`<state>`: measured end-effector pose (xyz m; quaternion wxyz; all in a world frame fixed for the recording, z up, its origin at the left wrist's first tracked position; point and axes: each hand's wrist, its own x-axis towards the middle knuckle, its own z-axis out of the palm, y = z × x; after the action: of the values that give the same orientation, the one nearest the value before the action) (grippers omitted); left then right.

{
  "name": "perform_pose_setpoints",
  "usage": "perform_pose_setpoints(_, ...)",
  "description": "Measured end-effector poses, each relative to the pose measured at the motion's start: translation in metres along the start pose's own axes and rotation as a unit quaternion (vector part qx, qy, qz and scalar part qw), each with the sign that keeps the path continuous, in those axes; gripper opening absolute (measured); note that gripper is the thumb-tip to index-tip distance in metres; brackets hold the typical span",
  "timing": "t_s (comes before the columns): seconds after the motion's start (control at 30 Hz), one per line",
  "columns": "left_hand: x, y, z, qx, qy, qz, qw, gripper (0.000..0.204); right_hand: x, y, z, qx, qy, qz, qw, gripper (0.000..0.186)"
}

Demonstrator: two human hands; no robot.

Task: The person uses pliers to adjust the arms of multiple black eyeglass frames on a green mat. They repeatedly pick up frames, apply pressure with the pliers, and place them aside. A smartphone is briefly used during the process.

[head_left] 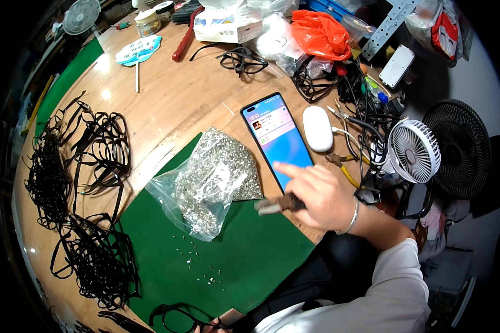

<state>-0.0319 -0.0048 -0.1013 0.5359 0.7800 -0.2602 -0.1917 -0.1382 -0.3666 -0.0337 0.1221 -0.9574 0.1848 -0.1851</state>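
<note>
My right hand [320, 195] stretches its index finger onto the lit screen of a phone [286, 145]. Held in the same hand are pliers [276, 205], their blunt metal jaws pointing left; the handles are hidden by the palm. Low at the bottom edge, my left hand [212, 327] grips a black eyeglass frame [175, 319], only partly in view. A clear plastic bag [211, 186] full of small silvery metal pieces lies open on the green mat [261, 250]. Several loose pieces [190, 256] are scattered below its mouth.
Heaps of black eyeglass frames [100, 261] cover the left side. Right of the phone are a white rounded device [318, 129], yellow-handled pliers [347, 172], tangled cables and a small white fan [414, 151]. A red bag [320, 34] and tissue box [228, 25] stand at the back.
</note>
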Motion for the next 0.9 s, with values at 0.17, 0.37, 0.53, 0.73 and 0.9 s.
perform_pose_setpoints(0.17, -0.001, -0.003, 0.0, -0.006, -0.004, 0.017, 1.0, 0.053, -0.021, -0.019, 0.004, 0.052, -0.048, 0.0, 0.997, 0.034)
perform_pose_setpoints(0.37, 0.002, 0.003, 0.002, -0.045, -0.021, -0.023, 0.999, 0.051, -0.041, -0.058, 0.026, 0.1, -0.123, -0.058, 0.986, 0.032)
perform_pose_setpoints(0.53, 0.001, 0.005, 0.0, -0.091, -0.027, -0.015, 0.995, 0.05, -0.04, -0.093, 0.042, 0.103, -0.129, -0.141, 0.976, 0.028)
perform_pose_setpoints(0.73, 0.002, 0.026, -0.011, -0.208, -0.005, -0.036, 0.978, 0.084, -0.032, -0.142, 0.073, -0.029, -0.143, -0.168, 0.975, 0.039)
perform_pose_setpoints(0.9, -0.013, 0.074, -0.035, -0.373, 0.012, -0.15, 0.915, 0.096, -0.045, -0.14, 0.057, 0.024, -0.157, -0.137, 0.978, 0.048)
